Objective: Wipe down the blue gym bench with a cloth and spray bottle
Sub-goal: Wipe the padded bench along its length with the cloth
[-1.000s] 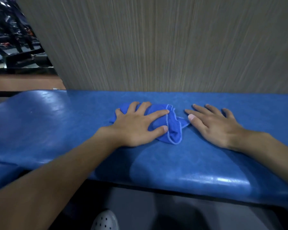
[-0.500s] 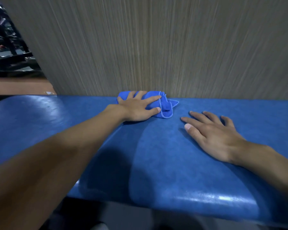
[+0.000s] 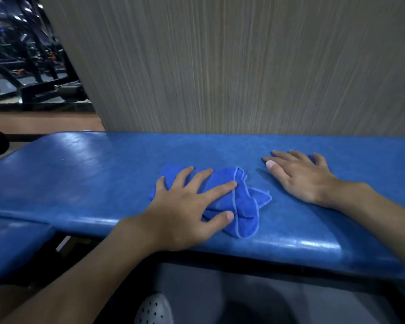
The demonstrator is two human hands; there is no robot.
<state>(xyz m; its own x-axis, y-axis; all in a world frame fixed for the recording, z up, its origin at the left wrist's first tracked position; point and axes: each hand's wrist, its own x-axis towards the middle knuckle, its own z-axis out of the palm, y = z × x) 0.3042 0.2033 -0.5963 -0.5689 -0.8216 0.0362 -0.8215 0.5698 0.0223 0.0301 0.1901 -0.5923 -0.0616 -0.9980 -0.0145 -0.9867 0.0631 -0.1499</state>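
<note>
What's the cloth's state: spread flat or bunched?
Bunched: the cloth lies crumpled in overlapping folds on the bench, pressed under the left hand.

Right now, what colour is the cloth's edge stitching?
Light blue trim on a darker blue cloth, lying under the left hand; head view.

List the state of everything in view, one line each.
bench: shiny blue padding
cloth: crumpled, lying on the bench
left hand: fingers spread, pressing the cloth
right hand: flat on the bench, empty, apart from the cloth
</note>
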